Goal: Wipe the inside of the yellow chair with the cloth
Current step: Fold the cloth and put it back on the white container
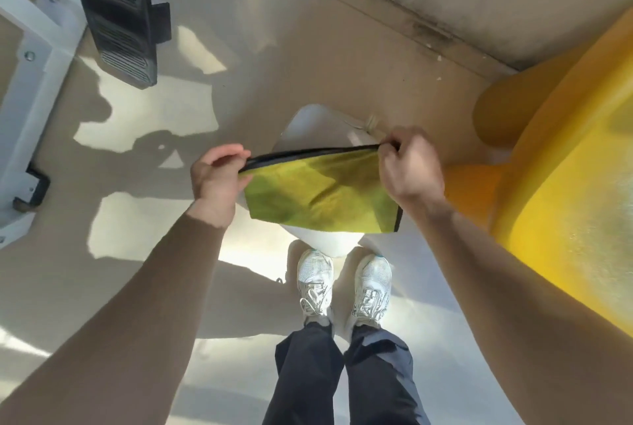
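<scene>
Two hands hold a yellow-green cloth (318,197) stretched out in the air above the floor (239,48), in front of the person's body. The left hand (214,181) pinches the cloth's top left corner between thumb and fingers, the other fingers curled in. The right hand (409,168) is closed on the top right corner in the same way. The cloth's top edge, trimmed in black, runs taut between the two hands from left to right, rising slightly toward the right hand, so its long axis lies across the view. The rest of the cloth hangs down from that edge toward the person's feet, with a black-trimmed side edge showing at the lower right.

Beneath the cloth, a white object (320,126) sits on the floor; what it is cannot be told. A pair of white sneakers (342,287) stands just below it, toes pointing toward the cloth.

At the right side of the view is the yellow chair (565,185), its moulded seat running up and away along the frame edge. The cloth is beside the chair, not touching it. At the upper left, a black slatted piece (116,10) rests by a white frame (30,82).
</scene>
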The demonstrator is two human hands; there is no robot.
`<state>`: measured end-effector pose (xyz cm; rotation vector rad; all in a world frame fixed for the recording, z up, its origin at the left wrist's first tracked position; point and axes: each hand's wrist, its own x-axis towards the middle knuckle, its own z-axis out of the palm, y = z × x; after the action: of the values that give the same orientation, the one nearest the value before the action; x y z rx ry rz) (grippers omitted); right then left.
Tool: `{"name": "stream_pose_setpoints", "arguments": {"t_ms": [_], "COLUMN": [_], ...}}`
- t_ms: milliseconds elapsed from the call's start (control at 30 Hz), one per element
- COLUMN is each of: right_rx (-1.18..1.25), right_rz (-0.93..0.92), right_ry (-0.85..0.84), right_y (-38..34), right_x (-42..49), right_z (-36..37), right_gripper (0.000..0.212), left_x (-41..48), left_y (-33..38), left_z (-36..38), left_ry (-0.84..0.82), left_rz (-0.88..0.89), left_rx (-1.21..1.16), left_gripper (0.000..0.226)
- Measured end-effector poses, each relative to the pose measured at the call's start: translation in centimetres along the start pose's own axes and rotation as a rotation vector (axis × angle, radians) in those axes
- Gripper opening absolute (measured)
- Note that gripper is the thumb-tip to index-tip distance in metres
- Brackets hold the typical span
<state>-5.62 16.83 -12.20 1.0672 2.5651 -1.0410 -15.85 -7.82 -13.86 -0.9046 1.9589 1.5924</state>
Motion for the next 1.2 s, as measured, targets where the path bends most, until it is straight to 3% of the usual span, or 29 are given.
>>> {"name": "stream_pose_setpoints", "arguments": {"t_ms": [100, 233, 400, 633, 733, 967, 1033, 1067, 1133, 1200], "right_rx": [0.161, 0.195, 0.062, -0.315, -0.353, -0.264, -0.293, -0.361, -0.511, -0.542], "right_rz": [-0.118, -0.203, -0.146, -0.018, 0.003, 0.035, 0.075, 0.124, 0.236, 0.237], "right_ry": [0.178, 0.262, 0.126, -0.271, -0.337, 0.020, 0.076, 0.043, -0.075, -0.093], "right_y": [-4.0, -6.6, -3.7, 5.5, 6.7, 3.9, 2.9, 2.6, 2.2, 2.0], "right_x": [-0.6, -2.4, -5.6, -9.4, -10.1, -1.1, 2.4, 3.6, 4.7, 3.9], "right_z": [-4.7, -9.0, -7.6, 1.5, 3.0, 2.0, 2.1, 2.5, 3.6, 4.5], "right_gripper": [0.019, 0.022, 0.020, 0.017, 0.028, 0.030, 0.036, 0.040, 0.072, 0.088], "left_x": [-2.3, -5.7, -6.1, -2.7, -2.8, 1.8, 3.9, 5.1, 7.0, 7.5], "left_y": [6.3, 11.9, 8.5, -4.2, -6.2, -0.7, 0.6, 0.6, -0.4, -2.4], "left_z": [0.0, -0.3, -1.6, -3.7, -3.9, 1.4, 3.5, 4.3, 5.0, 5.0], "left_ry": [-0.078, -0.174, -0.191, -0.136, -0.111, -0.012, 0.000, 0.016, -0.029, -0.091], "left_rz": [0.038, 0.071, 0.006, -0.140, -0.122, -0.036, -0.009, 0.009, 0.050, 0.031], "left_rx": [-0.205, -0.197, 0.056, 0.471, 0.498, 0.118, 0.020, 0.077, 0.568, 0.911], "left_gripper": [0.021, 0.023, 0.024, 0.020, 0.023, 0.018, 0.003, 0.020, 0.074, 0.095]}}
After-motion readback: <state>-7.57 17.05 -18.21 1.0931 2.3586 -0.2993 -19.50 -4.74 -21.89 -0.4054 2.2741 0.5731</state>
